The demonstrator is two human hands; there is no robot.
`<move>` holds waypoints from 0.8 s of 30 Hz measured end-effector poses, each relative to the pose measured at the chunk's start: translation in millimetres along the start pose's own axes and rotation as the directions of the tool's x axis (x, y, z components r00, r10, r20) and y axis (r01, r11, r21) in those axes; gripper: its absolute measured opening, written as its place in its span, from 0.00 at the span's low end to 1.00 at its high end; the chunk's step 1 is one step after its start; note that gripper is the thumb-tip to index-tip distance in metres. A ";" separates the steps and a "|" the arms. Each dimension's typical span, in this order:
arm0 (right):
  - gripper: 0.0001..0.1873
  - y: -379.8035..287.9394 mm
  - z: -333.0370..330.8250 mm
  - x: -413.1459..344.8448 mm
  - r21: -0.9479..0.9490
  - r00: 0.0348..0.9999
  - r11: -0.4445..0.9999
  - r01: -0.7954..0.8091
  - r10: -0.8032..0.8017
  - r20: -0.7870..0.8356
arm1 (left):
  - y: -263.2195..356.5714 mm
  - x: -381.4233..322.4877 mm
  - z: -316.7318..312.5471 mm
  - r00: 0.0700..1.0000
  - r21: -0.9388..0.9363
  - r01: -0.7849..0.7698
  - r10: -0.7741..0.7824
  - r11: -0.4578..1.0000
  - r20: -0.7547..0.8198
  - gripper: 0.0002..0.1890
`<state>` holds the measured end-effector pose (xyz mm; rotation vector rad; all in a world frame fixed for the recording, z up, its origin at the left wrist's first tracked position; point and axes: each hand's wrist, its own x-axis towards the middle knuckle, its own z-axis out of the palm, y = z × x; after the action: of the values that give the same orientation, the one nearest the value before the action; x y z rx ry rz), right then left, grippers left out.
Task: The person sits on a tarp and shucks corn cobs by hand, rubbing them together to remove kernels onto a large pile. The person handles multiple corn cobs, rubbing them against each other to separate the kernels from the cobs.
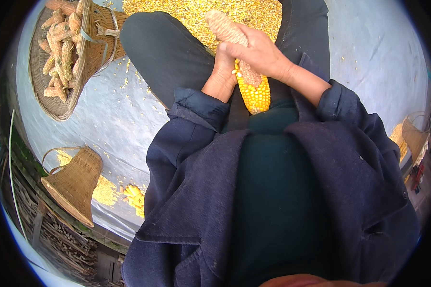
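Both my hands meet above my lap, closed and pressed together. My right hand (267, 52) is wrapped around a pale bare corn cob (224, 27), whose far end sticks out past the fingers. Under it, my left hand (225, 70) grips a partly shelled ear of corn (254, 94). Yellow kernels cover that ear's near end, while a reddish bare strip shows closer to the hands. A few loose kernels cling by the left hand. The fingers overlap, so the contact between cob and ear is hidden. Beyond the hands, loose corn kernels (165, 21) lie spread between my legs.
A woven basket (102, 46) holding several bare cobs lies tipped at upper left. Another woven basket (77, 183) rests at lower left, near unshelled ears (133, 199). A plastic sheet (125, 118) covers the ground. Stacked firewood (66, 247) borders it. Another basket (415, 134) stands far right.
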<state>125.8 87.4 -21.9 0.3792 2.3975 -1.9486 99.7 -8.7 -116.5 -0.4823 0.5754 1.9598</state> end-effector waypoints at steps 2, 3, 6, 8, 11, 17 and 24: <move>0.27 -18.6 -17.7 -3.2 -0.019 0.989 1.000 -0.023 0.026 0.144 | 1.1 -1.5 -6.2 1.000 -0.001 0.028 -0.028 1.000 -0.006 0.26; 0.28 -28.7 -24.7 -6.7 -0.036 0.975 0.999 -0.028 0.035 0.221 | 0.6 0.6 -7.4 0.999 0.057 0.026 -0.024 0.998 -0.037 0.25; 0.26 -34.0 -7.1 -29.1 -0.182 0.823 0.876 0.446 -0.322 0.469 | 2.5 8.5 -28.9 0.992 0.553 -0.073 0.116 0.830 -0.044 0.23; 0.24 -22.8 4.5 -31.8 -0.211 0.824 0.879 0.428 -0.283 0.491 | 19.0 -3.8 -5.5 0.993 0.162 0.106 -0.114 0.981 0.042 0.20; 0.23 -9.3 9.8 -21.4 -0.359 0.884 0.820 0.446 -0.341 0.320 | 12.2 -8.5 -0.2 0.999 0.096 -0.033 0.030 0.995 0.030 0.20; 0.25 -0.8 11.1 5.1 -0.232 0.980 0.955 0.183 -0.160 0.116 | 9.4 1.9 -2.9 0.996 0.065 -0.088 0.090 0.994 -0.026 0.21; 0.25 -24.6 9.4 -28.2 -0.231 0.829 0.850 0.473 -0.340 0.444 | 14.2 -11.0 1.4 0.997 0.179 -0.067 0.070 0.982 -0.015 0.22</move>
<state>146.9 68.9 4.6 -0.5398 2.5984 -1.4827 91.4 -21.3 -106.6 -0.3758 0.7822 1.9484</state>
